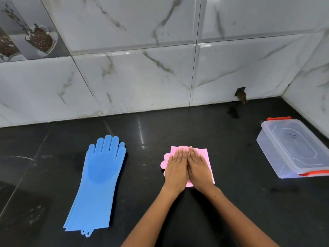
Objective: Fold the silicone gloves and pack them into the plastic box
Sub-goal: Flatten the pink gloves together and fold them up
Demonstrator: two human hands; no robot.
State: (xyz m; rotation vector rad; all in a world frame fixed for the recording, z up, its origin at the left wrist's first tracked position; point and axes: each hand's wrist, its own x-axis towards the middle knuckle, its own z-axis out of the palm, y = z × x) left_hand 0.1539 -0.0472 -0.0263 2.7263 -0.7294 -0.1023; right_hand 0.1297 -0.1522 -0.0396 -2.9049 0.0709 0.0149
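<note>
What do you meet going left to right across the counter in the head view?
blue gloves lying flat → left hand → right hand, both pressing flat on the folded pink glove → lidded plastic box at the far right.

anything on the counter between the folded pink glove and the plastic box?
Nothing. In the head view, only bare black countertop lies between the pink glove, pressed flat under both hands, and the closed plastic box to its right.
</note>
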